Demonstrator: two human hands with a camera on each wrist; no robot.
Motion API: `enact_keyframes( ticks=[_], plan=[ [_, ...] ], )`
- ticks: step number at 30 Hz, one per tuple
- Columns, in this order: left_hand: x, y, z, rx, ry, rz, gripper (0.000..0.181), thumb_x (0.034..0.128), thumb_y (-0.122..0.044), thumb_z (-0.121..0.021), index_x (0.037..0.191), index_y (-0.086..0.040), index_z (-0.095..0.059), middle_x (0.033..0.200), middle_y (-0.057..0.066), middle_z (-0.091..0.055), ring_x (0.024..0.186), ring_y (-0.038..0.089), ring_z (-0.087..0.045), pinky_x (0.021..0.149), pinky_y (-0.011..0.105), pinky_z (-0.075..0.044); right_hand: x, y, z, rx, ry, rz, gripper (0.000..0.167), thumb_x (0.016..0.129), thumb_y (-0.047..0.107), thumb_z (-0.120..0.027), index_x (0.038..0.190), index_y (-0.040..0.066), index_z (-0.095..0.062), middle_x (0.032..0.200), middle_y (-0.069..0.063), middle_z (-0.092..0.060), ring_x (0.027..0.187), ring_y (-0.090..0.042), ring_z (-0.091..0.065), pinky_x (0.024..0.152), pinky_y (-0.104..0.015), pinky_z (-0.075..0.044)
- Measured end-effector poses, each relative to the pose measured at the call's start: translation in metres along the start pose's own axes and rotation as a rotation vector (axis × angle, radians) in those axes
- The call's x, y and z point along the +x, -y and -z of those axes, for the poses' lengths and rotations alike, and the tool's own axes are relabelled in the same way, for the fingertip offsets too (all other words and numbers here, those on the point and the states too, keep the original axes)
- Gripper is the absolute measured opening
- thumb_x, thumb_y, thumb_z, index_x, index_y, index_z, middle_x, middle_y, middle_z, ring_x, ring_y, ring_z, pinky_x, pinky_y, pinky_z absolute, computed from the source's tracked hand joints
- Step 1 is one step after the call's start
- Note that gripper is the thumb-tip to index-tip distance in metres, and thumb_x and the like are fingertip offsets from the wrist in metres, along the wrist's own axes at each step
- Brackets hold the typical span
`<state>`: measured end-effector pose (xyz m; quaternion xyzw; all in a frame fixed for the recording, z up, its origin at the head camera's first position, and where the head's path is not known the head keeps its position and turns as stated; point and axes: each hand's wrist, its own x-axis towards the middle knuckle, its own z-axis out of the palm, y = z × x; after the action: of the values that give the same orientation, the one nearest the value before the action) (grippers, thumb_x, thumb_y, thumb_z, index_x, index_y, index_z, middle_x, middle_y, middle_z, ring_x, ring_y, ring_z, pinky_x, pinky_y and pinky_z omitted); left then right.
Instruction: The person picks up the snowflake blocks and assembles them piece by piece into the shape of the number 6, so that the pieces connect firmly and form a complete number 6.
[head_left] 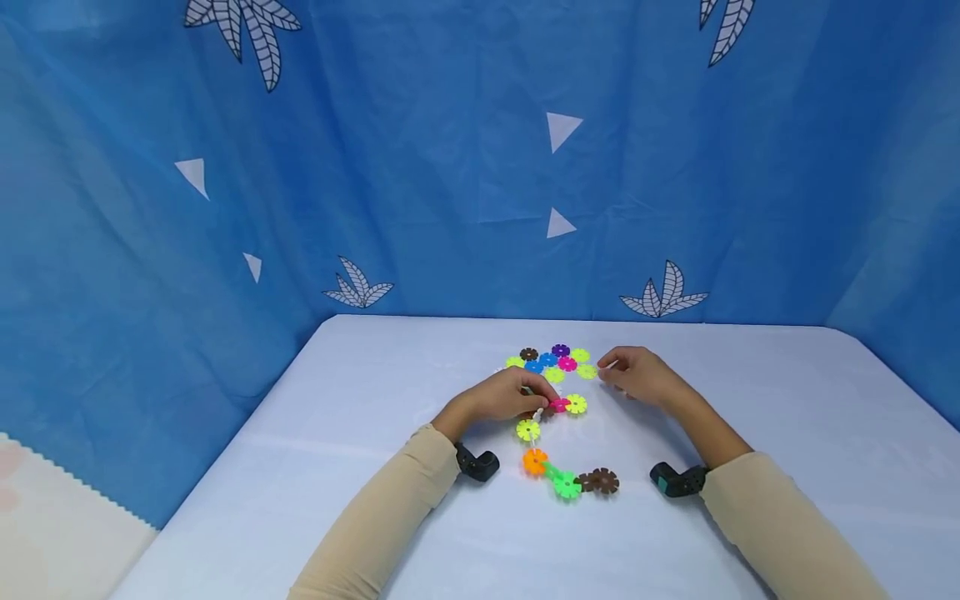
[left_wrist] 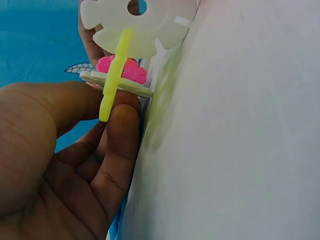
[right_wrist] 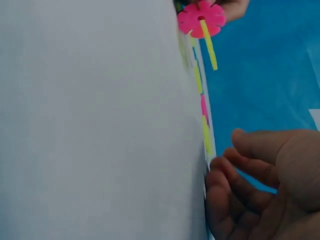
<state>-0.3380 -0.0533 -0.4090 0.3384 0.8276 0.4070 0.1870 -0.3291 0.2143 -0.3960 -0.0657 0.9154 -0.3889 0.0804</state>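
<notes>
My left hand (head_left: 510, 393) pinches a chain of notched plastic snowflake discs between thumb and fingertips. By its fingers are a pink disc (head_left: 558, 405) joined to a yellow disc (head_left: 576, 404). The left wrist view shows a white disc (left_wrist: 175, 22) and an edge-on yellow disc (left_wrist: 115, 75) close to the thumb; exactly which disc is pinched cannot be told. Toward the front, the chain runs through yellow, orange (head_left: 535, 462), green (head_left: 567, 485) and brown discs (head_left: 604, 481). My right hand (head_left: 637, 373), fingers loosely bent and holding nothing, is beside a loose-looking yellow disc (head_left: 587, 372).
Behind the left hand lies a group of several discs on the white table (head_left: 787, 400), among them a purple disc (head_left: 561, 351), a blue disc (head_left: 548, 359) and a brown disc (head_left: 529, 354). A blue curtain (head_left: 465, 167) hangs behind the table.
</notes>
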Motion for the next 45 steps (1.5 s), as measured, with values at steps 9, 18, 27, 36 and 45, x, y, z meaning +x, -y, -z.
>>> enact_keyframes(
  ticks=[9, 18, 27, 36, 45],
  plan=[
    [0.003, -0.001, 0.001, -0.024, 0.005, 0.005, 0.019, 0.1042, -0.009, -0.057, 0.109, -0.012, -0.076, 0.084, 0.002, -0.065, 0.068, 0.015, -0.052, 0.067, 0.026, -0.046, 0.025, 0.008, 0.000, -0.251, -0.007, 0.028, 0.032, 0.095, 0.018, -0.071, 0.121, 0.000, -0.068, 0.104, -0.014, -0.065, 0.089, -0.027, -0.059, 0.076, -0.038, -0.054],
    [0.004, -0.003, -0.003, -0.019, -0.001, 0.023, 0.019, 0.1058, -0.015, -0.056, 0.109, -0.013, -0.075, 0.082, 0.002, -0.064, 0.067, 0.015, -0.051, 0.066, 0.027, -0.045, 0.019, 0.004, 0.000, -0.179, -0.008, 0.026, 0.019, 0.089, 0.010, -0.075, 0.100, 0.003, -0.061, 0.089, -0.010, -0.059, 0.082, -0.025, -0.054, 0.070, -0.034, -0.051],
    [0.000, 0.002, -0.005, -0.033, -0.002, 0.024, 0.017, 0.1032, -0.028, -0.062, 0.109, -0.018, -0.075, 0.084, 0.002, -0.066, 0.071, 0.015, -0.054, 0.067, 0.029, -0.047, -0.016, -0.010, 0.002, -0.014, 0.010, 0.080, 0.008, 0.093, 0.008, -0.071, 0.098, 0.005, -0.067, 0.084, -0.008, -0.060, 0.070, -0.022, -0.056, 0.061, -0.032, -0.049],
    [0.001, 0.005, -0.006, -0.020, -0.021, 0.006, 0.019, 0.1039, -0.025, -0.061, 0.114, -0.019, -0.075, 0.090, -0.002, -0.068, 0.073, 0.015, -0.055, 0.071, 0.029, -0.048, -0.036, 0.008, -0.005, -0.091, 0.087, 0.135, 0.007, 0.091, 0.007, -0.074, 0.088, 0.008, -0.069, 0.077, -0.003, -0.063, 0.069, -0.021, -0.056, 0.061, -0.033, -0.050],
    [0.002, 0.001, -0.005, 0.015, -0.025, 0.027, 0.027, 0.1042, -0.025, -0.060, 0.127, -0.019, -0.073, 0.094, -0.006, -0.069, 0.073, 0.013, -0.053, 0.070, 0.027, -0.046, -0.040, 0.019, -0.013, -0.214, 0.035, 0.202, 0.013, 0.088, 0.004, -0.076, 0.084, 0.012, -0.066, 0.077, 0.001, -0.062, 0.069, -0.019, -0.054, 0.060, -0.032, -0.049]
  ],
)
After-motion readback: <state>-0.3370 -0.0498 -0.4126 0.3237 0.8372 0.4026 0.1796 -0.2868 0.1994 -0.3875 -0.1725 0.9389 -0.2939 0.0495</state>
